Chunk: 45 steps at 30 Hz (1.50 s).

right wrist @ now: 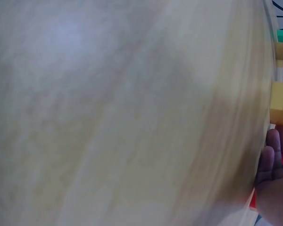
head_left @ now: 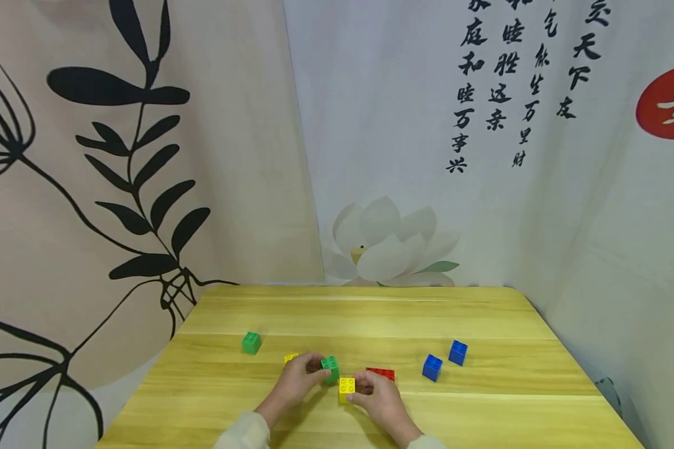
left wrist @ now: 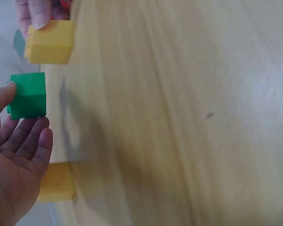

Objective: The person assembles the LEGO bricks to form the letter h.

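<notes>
My left hand (head_left: 297, 378) pinches a green building block (head_left: 330, 369) between thumb and fingers; in the left wrist view this green block (left wrist: 28, 95) is held over the table with its studs facing left. My right hand (head_left: 383, 399) pinches a yellow building block (head_left: 346, 390), which stands just in front and to the right of the green one. Both blocks are close together, studs up in the head view. Behind the left hand a second yellow block (head_left: 291, 357) is mostly hidden. A red block (head_left: 382, 374) lies behind the right hand, partly covered by it.
Another green block (head_left: 251, 343) sits at the left on the wooden table (head_left: 483, 424). Two blue blocks (head_left: 432, 368) rest to the right, one slightly farther back. Printed curtains (head_left: 247, 156) hang behind the table's far edge.
</notes>
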Each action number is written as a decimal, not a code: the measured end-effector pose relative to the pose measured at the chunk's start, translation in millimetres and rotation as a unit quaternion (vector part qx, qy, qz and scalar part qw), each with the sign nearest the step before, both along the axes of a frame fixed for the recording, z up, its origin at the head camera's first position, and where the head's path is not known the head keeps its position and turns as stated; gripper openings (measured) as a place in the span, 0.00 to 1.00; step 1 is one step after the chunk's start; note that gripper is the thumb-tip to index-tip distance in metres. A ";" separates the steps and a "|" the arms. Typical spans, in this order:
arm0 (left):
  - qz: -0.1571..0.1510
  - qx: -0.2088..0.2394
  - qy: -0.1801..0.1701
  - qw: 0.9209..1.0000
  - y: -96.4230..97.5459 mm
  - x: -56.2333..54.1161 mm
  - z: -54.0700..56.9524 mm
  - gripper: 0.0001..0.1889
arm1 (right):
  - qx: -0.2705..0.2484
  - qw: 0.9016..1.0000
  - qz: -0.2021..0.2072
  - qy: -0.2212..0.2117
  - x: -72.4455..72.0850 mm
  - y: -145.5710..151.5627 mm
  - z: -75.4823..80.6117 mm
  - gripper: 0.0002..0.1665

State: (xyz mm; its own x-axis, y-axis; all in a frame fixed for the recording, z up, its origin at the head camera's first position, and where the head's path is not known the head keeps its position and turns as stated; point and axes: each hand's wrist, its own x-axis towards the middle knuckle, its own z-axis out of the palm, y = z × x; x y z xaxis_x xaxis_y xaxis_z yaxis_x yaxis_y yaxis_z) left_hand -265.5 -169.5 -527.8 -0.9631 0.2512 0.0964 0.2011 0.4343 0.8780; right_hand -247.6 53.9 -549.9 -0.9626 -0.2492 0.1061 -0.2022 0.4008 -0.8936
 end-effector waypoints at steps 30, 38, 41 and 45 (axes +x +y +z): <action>-0.082 0.014 -0.038 0.996 7.6 -1.0 26.8 0.14 | -0.005 1.000 0.010 -0.013 -3.3 -2.8 -2.6 0.18; -0.089 0.003 -0.033 0.995 10.1 0.8 23.1 0.13 | -0.019 1.000 0.015 -0.019 -2.4 -2.8 -1.8 0.20; -0.090 -0.001 -0.032 0.995 11.5 1.4 21.3 0.13 | -0.018 1.000 0.015 -0.018 -2.2 -2.5 -1.9 0.20; -0.090 -0.017 -0.021 0.996 14.8 1.8 20.8 0.13 | -0.013 1.000 0.012 -0.010 -1.7 -1.3 -1.9 0.20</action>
State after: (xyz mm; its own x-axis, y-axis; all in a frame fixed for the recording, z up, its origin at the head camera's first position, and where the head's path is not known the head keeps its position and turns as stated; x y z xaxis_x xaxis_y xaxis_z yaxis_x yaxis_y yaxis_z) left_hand -263.7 -154.7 -507.0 -0.9053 0.4223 0.0455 0.2421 0.4251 0.8722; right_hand -249.2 52.7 -551.8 -0.9581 -0.2704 0.0942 -0.1944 0.3729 -0.9073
